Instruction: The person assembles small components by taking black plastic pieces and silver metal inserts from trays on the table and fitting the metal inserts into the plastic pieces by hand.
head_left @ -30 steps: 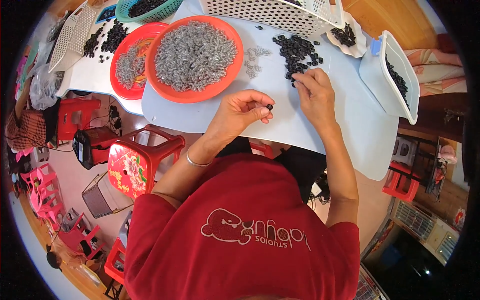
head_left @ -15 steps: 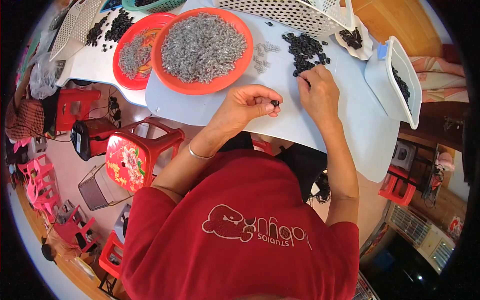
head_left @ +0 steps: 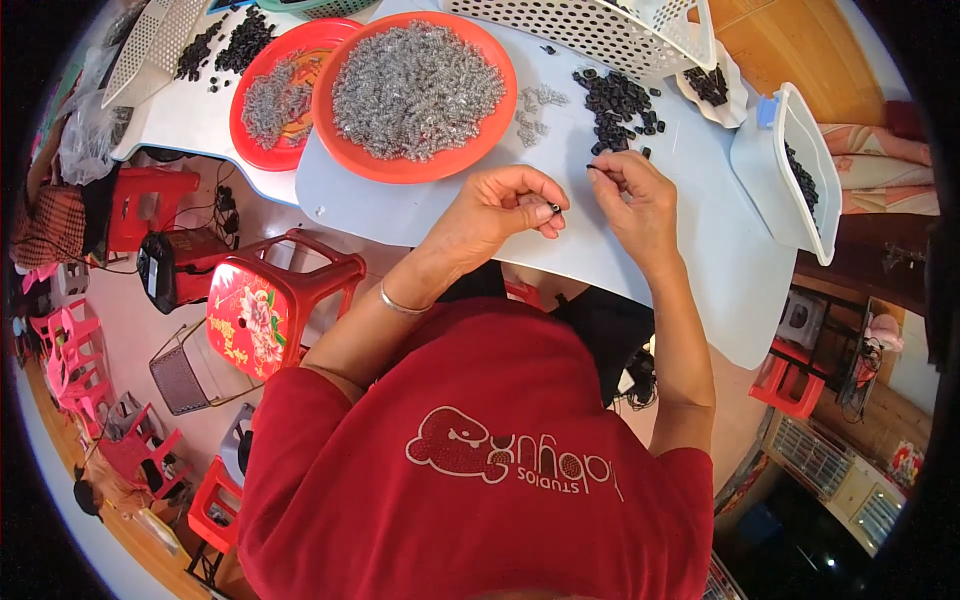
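Note:
Between the thumb and forefinger of my left hand (head_left: 505, 208) sits a small black plastic piece (head_left: 556, 208). My right hand (head_left: 640, 200) pinches another dark bit (head_left: 593, 168), too small to make out fully, just to the right of the left hand. Beyond the right hand lies a loose pile of black plastic pieces (head_left: 615, 103). An orange-red basin (head_left: 508, 110) heaped with small grey springs (head_left: 415, 90) stands beyond my left hand. Several loose springs (head_left: 535, 115) lie on the light blue table (head_left: 400, 215) between basin and pile.
A red plate (head_left: 245, 140) with more springs sits left of the basin. White perforated baskets (head_left: 560, 35) stand at the back. At right are a white scalloped dish (head_left: 735, 105) and a white bin (head_left: 765, 175) with black parts. A red stool (head_left: 255, 320) stands on the floor at left.
My right hand has drawn back from the black pile toward my left hand, with a dark bit in its fingertips. The left hand stays nearly in place, its black piece slightly turned.

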A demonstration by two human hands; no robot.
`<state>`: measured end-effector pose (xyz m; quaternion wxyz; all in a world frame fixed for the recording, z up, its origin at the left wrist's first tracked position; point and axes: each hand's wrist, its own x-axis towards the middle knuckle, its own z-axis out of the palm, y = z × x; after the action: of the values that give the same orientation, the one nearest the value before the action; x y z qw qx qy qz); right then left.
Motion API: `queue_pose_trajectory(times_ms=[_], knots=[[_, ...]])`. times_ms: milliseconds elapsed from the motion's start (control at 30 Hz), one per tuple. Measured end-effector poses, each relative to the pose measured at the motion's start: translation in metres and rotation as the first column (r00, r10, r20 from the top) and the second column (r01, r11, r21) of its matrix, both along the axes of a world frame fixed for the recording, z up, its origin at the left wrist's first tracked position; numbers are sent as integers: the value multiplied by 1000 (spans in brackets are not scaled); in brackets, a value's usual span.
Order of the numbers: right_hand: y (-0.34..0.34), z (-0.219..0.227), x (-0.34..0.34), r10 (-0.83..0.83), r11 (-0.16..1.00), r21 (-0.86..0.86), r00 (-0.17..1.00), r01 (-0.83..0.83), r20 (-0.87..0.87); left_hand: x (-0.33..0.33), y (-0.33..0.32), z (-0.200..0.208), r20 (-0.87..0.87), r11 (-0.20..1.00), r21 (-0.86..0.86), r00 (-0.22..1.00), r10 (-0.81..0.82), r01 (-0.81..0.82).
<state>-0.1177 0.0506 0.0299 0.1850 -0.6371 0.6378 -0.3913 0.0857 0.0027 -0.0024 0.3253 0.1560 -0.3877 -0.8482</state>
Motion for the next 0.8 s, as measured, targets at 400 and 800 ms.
queue_pose_trajectory(times_ms=[400, 800], knots=[[16, 23, 12, -5, 944, 267, 804, -192, 595, -3, 1, 1, 27, 1000, 3, 1000, 1, -1], [18, 34, 13, -48, 914, 336, 760, -229, 649, -2, 2, 4, 43, 1000, 8, 999, -12, 11]])
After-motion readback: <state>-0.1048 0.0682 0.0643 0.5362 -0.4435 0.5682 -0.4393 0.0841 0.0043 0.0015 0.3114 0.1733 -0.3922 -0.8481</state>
